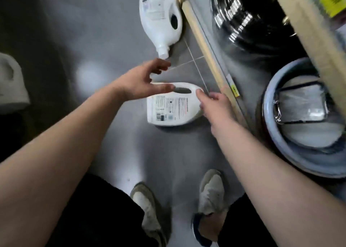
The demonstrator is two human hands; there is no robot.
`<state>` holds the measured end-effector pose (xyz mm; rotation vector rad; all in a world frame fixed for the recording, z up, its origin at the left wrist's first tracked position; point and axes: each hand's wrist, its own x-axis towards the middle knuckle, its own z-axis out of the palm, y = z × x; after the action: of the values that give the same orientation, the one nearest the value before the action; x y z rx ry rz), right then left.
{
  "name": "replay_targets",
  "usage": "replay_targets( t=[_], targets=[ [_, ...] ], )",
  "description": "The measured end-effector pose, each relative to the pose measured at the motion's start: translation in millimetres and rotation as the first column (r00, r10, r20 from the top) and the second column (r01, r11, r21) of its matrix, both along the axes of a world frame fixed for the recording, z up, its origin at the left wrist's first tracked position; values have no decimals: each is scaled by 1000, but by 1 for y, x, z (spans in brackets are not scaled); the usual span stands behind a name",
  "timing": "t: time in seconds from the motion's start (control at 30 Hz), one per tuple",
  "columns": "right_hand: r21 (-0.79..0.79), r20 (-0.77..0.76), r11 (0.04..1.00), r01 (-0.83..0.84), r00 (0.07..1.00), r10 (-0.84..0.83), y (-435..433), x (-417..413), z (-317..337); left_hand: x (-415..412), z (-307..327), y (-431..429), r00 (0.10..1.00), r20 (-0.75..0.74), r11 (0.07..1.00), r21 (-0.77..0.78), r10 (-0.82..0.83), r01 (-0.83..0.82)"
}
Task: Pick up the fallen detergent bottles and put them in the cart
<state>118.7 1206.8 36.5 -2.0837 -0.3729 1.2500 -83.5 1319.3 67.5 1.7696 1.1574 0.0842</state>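
Two white detergent bottles lie on the grey floor. The near bottle [168, 110] lies label-up just ahead of my feet, its handle hole facing away from me. My left hand [144, 80] hovers open over its handle end, fingers spread. My right hand [215, 104] touches the bottle's right side by the handle, fingers curled against it. The far bottle [159, 16] lies farther ahead, cap pointing toward me, beside the shelf base. A third white bottle [11, 81] shows at the left edge. No cart is in view.
A low shelf edge [204, 46] of pale wood runs diagonally on the right. Behind it sit stacked black basins [247, 21] and a round grey basin [280, 134] holding wrapped items. My two shoes [211, 192] stand just behind the near bottle.
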Motion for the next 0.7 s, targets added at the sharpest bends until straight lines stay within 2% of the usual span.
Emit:
replay_targets(
  t=[0.17, 0.27, 0.37, 0.53, 0.7],
  targets=[
    [-197, -48, 957, 214, 973, -228, -11, -4, -117, 17, -100, 15, 979, -175, 994, 23, -104, 110],
    [-284, -231, 916, 285, 906, -354, -14, 0, -151, 25, -139, 20, 942, -290, 984, 4, -168, 177],
    [-304, -326, 909, 284, 866, -380, -12, 2, -164, 27, -165, 25, 917, -381, 991, 10, -122, 137],
    [-281, -319, 912, 298, 868, -381, 1, 9, -180, 32, -191, 28, 838, -538, 992, 29, -87, 122],
    [-191, -166, 943, 272, 938, -304, 9, 7, -183, 26, -188, -4, 807, -589, 999, 26, 44, -36]
  ],
)
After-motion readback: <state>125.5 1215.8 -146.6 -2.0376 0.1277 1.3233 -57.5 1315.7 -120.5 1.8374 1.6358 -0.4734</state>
